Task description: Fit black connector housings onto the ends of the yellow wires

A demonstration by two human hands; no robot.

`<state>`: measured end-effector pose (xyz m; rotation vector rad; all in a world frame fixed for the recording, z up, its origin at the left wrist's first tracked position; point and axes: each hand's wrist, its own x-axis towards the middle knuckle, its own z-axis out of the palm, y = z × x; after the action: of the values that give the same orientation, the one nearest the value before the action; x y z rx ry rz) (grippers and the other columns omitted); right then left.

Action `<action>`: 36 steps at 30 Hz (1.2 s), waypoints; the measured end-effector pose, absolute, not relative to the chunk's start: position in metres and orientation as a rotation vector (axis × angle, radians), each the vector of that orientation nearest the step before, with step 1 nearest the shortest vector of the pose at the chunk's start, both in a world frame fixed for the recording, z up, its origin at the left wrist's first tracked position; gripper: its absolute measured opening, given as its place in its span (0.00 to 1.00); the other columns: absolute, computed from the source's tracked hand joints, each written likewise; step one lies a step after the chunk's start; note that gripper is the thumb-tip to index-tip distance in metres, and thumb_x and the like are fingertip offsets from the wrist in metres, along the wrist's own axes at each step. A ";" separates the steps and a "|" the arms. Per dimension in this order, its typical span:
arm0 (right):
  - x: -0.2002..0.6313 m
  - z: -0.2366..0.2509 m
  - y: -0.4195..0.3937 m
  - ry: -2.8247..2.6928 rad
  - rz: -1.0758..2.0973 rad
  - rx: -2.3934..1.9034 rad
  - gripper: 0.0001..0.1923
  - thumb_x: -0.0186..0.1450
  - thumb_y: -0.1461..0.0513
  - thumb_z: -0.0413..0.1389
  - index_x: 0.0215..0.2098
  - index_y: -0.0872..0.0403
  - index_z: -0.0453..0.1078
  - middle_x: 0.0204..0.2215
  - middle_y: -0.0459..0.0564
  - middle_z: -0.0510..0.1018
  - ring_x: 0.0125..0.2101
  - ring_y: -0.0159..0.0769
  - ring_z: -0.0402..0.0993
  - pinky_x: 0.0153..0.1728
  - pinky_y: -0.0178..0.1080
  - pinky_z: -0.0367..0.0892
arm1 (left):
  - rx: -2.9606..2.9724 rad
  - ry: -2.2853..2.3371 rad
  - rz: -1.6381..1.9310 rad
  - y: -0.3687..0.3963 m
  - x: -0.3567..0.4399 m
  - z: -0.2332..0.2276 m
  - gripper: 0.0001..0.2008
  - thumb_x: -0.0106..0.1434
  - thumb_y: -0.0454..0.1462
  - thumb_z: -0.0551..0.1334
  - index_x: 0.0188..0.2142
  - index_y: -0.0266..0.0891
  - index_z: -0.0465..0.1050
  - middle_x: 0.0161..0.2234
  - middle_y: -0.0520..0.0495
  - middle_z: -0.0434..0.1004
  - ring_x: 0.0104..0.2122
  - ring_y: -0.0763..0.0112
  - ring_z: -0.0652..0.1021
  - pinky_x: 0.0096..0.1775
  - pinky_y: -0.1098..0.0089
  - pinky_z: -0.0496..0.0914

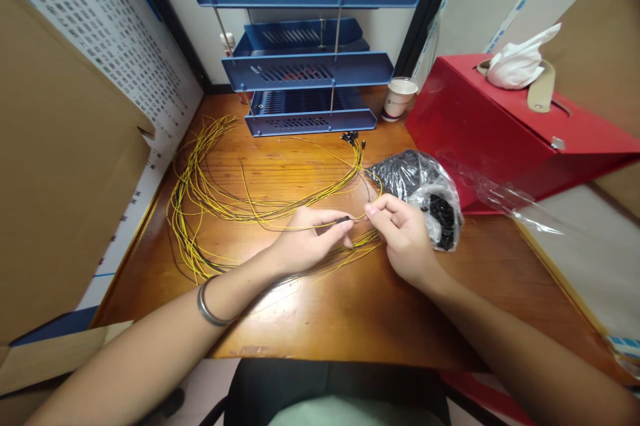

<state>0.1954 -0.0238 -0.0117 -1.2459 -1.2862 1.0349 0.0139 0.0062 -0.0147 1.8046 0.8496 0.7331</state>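
Observation:
Between thumb and fingers, my left hand (pixel 315 236) pinches a small black connector (pixel 343 219) on a thin yellow and black wire. My right hand (pixel 403 229) pinches the wire (pixel 361 216) just to the right of that connector. Around both hands a loose bundle of yellow and black wires (pixel 187 213) curves across the wooden table. Several black connector ends (pixel 353 138) of the bundle lie together beyond my hands. Just past my right hand rests a clear plastic bag (pixel 415 179) filled with small black parts.
Blue stacked trays (pixel 307 69) stand at the back of the wooden table (pixel 350 319). A paper cup (pixel 399 101) is beside them. On the right sits a red box (pixel 480 126) with a tissue on top. Cardboard (pixel 65 146) borders the left side.

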 end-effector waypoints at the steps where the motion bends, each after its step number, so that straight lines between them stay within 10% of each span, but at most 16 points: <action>1: 0.195 -0.012 -0.024 -1.289 1.044 -1.245 0.15 0.65 0.54 0.59 0.24 0.52 0.66 0.18 0.41 0.63 0.20 0.29 0.53 0.22 0.35 0.49 | 1.810 0.849 0.730 0.006 0.014 -0.015 0.15 0.70 0.39 0.58 0.33 0.33 0.81 0.29 0.46 0.84 0.29 0.73 0.79 0.37 0.74 0.71; 36: 0.195 -0.013 -0.015 -0.786 1.485 -1.018 0.13 0.53 0.56 0.69 0.32 0.53 0.74 0.15 0.35 0.60 0.13 0.19 0.42 0.15 0.31 0.36 | 1.695 0.912 0.789 0.005 0.015 -0.014 0.15 0.69 0.40 0.60 0.31 0.33 0.79 0.26 0.47 0.81 0.22 0.78 0.73 0.30 0.76 0.68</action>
<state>0.1954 -0.0152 -0.0133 -1.0184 -0.7855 1.4850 0.0153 0.0054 -0.0136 1.6955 0.9118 0.7892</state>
